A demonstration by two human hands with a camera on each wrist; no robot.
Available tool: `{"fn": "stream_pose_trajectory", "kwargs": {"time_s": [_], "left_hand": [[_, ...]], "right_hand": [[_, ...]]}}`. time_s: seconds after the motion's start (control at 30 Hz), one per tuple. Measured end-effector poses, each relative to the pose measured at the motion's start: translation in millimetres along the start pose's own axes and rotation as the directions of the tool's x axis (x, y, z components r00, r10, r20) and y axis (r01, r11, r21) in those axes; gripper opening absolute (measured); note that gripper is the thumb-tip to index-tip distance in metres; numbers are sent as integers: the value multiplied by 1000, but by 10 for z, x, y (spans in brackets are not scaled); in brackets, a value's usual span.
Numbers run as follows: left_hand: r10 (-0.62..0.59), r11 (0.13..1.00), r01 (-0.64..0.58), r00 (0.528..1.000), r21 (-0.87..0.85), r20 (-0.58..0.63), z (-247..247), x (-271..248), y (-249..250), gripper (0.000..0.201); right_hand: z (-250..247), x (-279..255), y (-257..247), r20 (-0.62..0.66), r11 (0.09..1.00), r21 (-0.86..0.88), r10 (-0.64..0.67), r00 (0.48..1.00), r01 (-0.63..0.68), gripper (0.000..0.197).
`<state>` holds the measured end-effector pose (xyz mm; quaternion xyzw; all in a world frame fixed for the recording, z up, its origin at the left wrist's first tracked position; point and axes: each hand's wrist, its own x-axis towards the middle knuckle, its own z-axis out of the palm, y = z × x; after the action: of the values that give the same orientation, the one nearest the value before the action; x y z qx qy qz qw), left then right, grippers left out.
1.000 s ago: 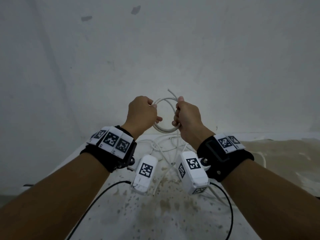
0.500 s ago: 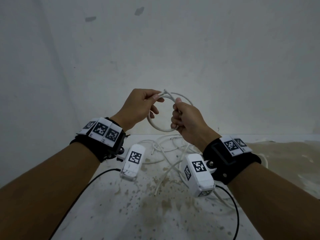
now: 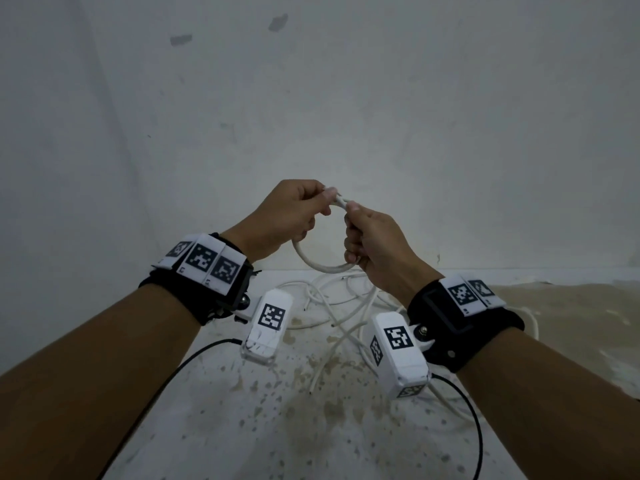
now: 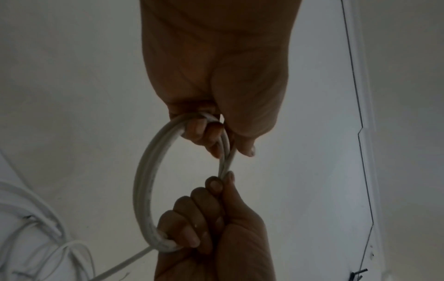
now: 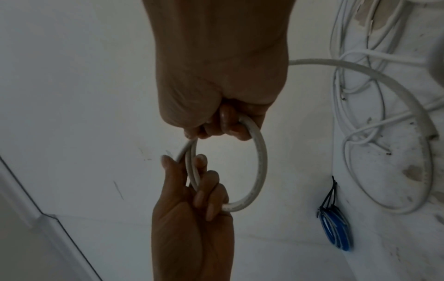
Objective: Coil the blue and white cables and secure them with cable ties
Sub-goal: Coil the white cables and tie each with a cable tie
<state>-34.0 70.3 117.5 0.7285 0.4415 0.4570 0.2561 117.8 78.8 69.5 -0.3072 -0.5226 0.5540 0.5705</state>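
Observation:
A small loop of white cable (image 3: 322, 266) hangs in the air between my two hands, in front of the wall. My left hand (image 3: 325, 202) pinches the top of the loop between thumb and fingers. Just right of it, my right hand (image 3: 351, 220) grips the loop's right side in a fist, its thumb on top. In the left wrist view the doubled white cable (image 4: 144, 180) arcs from my left fingers down into the right fist. A coiled blue cable (image 5: 336, 232) bound with black ties lies on the floor, seen only in the right wrist view.
The rest of the white cable (image 3: 332, 306) lies in a loose tangle on the stained white floor (image 3: 277, 427) under my hands. The wall (image 3: 346, 116) stands close behind. A sandy brown patch (image 3: 571, 306) covers the floor at right. Black leads trail from the wrist cameras.
Both hands rose a little. My left hand slid up from the loop's left side to its top, meeting the right thumb, and the free cable end no longer sticks out.

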Motion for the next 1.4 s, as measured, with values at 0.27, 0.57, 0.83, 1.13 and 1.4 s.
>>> {"fn": "stream_pose_trajectory", "kwargs": {"time_s": [0.27, 0.57, 0.83, 1.13, 1.4], "left_hand": [[173, 980, -160, 978, 115, -120, 51, 45, -33, 26], [235, 966, -210, 956, 148, -175, -45, 93, -48, 25], [188, 981, -164, 932, 100, -311, -109, 134, -180, 26], [185, 966, -222, 951, -131, -249, -160, 163, -3, 27], [227, 959, -254, 954, -127, -196, -158, 119, 12, 24]], "right_hand": [[36, -33, 14, -22, 993, -57, -106, 994, 105, 32], [-79, 124, -74, -158, 705, -674, -426, 891, 218, 15], [-149, 122, -305, 34, 383, -911, -298, 954, 152, 38], [-114, 120, -337, 220, 992, -18, 125, 967, -124, 36], [-81, 76, -218, 544, 836, 395, 122, 830, -382, 29]]}}
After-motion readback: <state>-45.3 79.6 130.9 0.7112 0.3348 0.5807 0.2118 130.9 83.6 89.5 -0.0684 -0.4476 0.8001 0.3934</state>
